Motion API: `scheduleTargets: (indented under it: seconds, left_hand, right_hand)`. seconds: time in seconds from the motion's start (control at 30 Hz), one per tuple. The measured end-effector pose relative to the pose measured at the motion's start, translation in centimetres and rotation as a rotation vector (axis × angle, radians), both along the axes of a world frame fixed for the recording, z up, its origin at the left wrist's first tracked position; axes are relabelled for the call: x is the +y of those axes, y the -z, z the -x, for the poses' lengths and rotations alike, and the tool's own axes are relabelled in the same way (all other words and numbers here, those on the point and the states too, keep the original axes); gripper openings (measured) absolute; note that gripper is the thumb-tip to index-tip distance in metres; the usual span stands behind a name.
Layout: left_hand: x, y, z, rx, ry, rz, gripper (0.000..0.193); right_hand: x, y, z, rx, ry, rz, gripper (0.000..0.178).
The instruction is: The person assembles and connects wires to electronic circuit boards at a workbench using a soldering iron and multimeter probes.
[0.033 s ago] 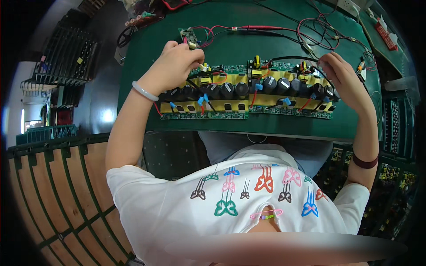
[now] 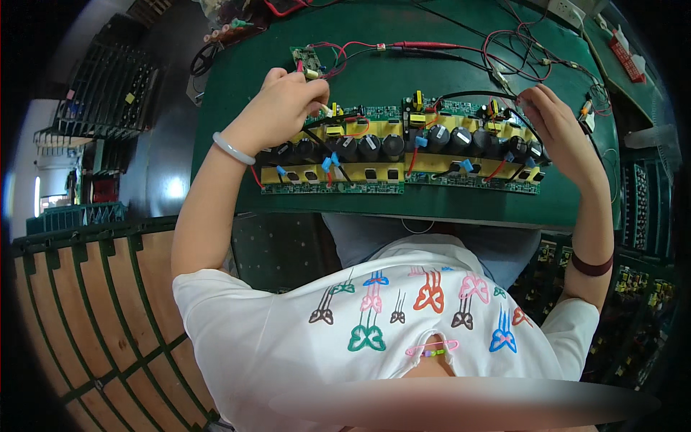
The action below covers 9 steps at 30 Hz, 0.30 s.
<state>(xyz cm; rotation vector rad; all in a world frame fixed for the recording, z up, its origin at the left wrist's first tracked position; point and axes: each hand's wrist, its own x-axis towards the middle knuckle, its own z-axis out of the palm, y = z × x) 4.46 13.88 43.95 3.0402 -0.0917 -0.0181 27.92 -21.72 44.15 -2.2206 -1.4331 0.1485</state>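
Observation:
Two circuit boards lie end to end on the green table, a left board (image 2: 360,189) and a right board (image 2: 475,189). Both carry yellow strips, black round capacitors and blue-tipped wires. Over the left board's far left part, my left hand (image 2: 288,108) is closed, its fingertips around a small whitish connector (image 2: 327,111). My right hand (image 2: 558,122) pinches at the far right corner of the right board, where a black cable (image 2: 475,93) arches up to its fingertips. The fingers partly hide the cable's end. Beyond my left hand sits a small green circuit board (image 2: 308,60) with pink and red wires.
Red and black test leads (image 2: 425,46) stretch across the far side of the green table (image 2: 360,72) into a tangle of wires (image 2: 525,54). A red basket (image 2: 626,56) and a white power socket (image 2: 565,10) are at the far right. Racks of boards (image 2: 637,309) stand right of me.

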Motion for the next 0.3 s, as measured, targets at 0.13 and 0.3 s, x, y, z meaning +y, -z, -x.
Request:
scheduleTargets:
  seconds: [0.13,0.3]
  left_hand:
    - [1.0,-0.2,0.8,0.116,-0.042,0.218,0.004]
    - [2.1,-0.8,0.9,0.119,-0.058,0.260,0.013]
  right_hand:
    - [1.3,0.0,1.4,-0.060,-0.036,-0.044,0.013]
    - [3.0,0.2,0.3,-0.243,0.033,0.066,0.012]
